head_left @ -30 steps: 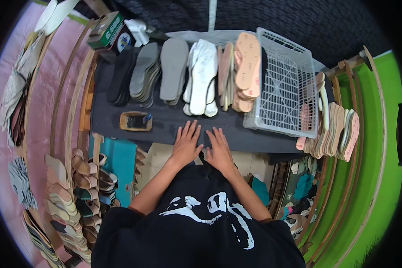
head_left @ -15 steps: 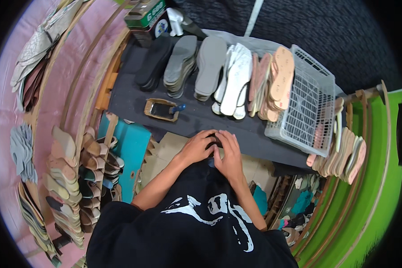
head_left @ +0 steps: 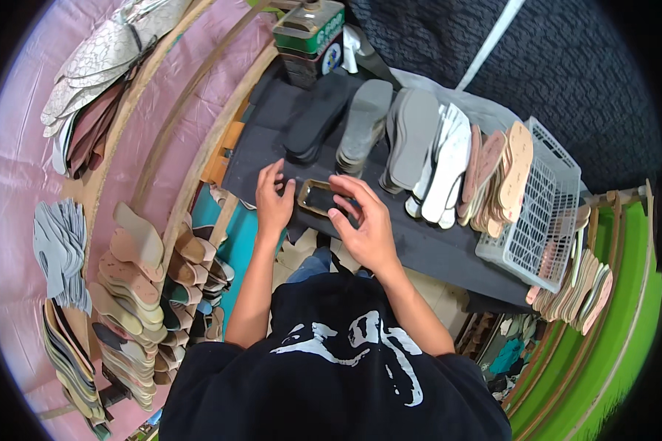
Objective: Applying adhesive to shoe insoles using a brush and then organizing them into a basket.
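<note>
My left hand (head_left: pixel 274 200) hovers over the dark-covered table's left part with its fingers apart and nothing in it. My right hand (head_left: pixel 364 224) is open, its fingers curved over the right end of a small shallow tray (head_left: pixel 316 198) with a brown rim and a dark inside. Whether the fingers touch the tray I cannot tell. The blue-handled tool in the tray is hidden behind this hand. Just beyond the hands lie stacks of shoe insoles: black (head_left: pixel 316 117), grey (head_left: pixel 365 121) and lighter grey (head_left: pixel 412 136).
White insoles (head_left: pixel 449 162) and tan insoles (head_left: pixel 515 169) lie farther right, beside a grey plastic crate (head_left: pixel 537 213). A green and dark can (head_left: pixel 310 40) stands at the back left. Racks with hanging insoles (head_left: pixel 129 250) flank me on the left, and more insoles (head_left: pixel 577 287) hang on the right.
My hands, together near the table's front edge before, have parted and reached forward. The left went over the table, the right to the tray. The view has turned, shifting the table rightward.
</note>
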The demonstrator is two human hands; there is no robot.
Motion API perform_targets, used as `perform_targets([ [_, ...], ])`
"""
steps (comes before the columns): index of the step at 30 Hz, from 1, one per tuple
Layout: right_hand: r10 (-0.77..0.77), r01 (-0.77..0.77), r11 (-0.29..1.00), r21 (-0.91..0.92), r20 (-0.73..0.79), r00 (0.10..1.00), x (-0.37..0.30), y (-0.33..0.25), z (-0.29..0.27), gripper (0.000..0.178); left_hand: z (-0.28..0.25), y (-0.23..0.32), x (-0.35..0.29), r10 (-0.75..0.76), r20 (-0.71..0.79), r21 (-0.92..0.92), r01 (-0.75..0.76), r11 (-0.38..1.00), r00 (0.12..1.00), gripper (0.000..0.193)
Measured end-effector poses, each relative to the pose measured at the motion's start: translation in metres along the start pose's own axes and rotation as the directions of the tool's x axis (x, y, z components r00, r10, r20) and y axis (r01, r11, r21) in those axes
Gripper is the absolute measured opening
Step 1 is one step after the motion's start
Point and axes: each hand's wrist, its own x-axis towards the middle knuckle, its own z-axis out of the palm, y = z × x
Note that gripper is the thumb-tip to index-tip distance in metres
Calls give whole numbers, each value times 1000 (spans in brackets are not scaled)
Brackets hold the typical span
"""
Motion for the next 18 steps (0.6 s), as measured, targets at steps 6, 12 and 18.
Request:
perform_targets([
  [6,258,-257,965,-52,8,966,71,73,32,70,-1,-8,62,135,226,191,-180,965,965,53],
  [12,350,-351,933,-80,-34,936,100,99,54,73,-7,-26,80,120,341,170,-186,968,932,55],
  [18,287,-287,958,9,-78,955,95,112,67,70,-7,-25,86,163,355,114,-216,970,921,56],
])
